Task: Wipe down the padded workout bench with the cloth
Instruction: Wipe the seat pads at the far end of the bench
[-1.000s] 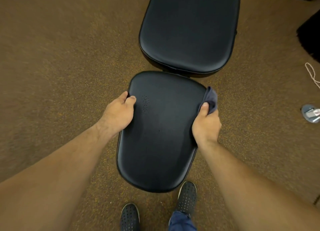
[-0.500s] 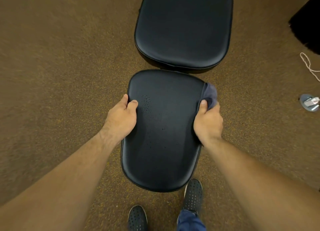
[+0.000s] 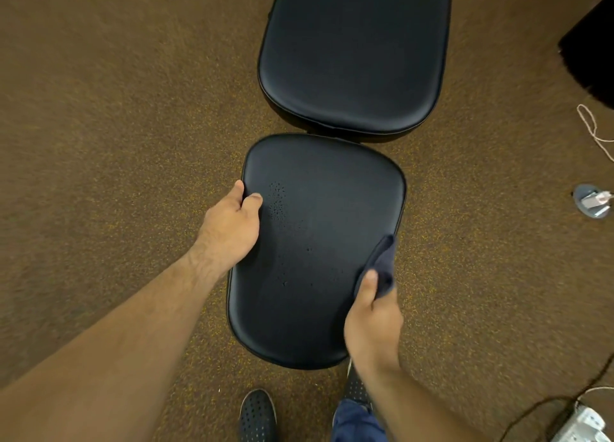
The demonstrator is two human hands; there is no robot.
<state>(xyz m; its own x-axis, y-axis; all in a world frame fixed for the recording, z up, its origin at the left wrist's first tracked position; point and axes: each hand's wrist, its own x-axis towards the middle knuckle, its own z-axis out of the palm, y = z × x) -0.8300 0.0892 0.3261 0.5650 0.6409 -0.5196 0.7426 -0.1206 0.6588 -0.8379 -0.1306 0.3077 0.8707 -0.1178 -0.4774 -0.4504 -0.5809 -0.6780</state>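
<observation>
The black padded bench has a near seat pad [image 3: 319,242] and a longer back pad [image 3: 355,53] beyond it. My left hand [image 3: 232,227] grips the seat pad's left edge, thumb on top beside a patch of small droplets. My right hand [image 3: 373,322] holds a dark blue cloth [image 3: 382,265] pressed against the seat pad's right edge, about halfway down. More small droplets dot the middle of the seat.
Brown speckled carpet surrounds the bench. My two dark shoes [image 3: 257,415] stand just below the seat pad. A white cord [image 3: 594,132], a small round grey object [image 3: 593,201] and a black item [image 3: 591,39] lie at the right; cables and a white device [image 3: 581,423] sit bottom right.
My right hand has slid the cloth down the seat pad's right edge, from the upper right corner toward me. My left hand keeps its grip on the left edge.
</observation>
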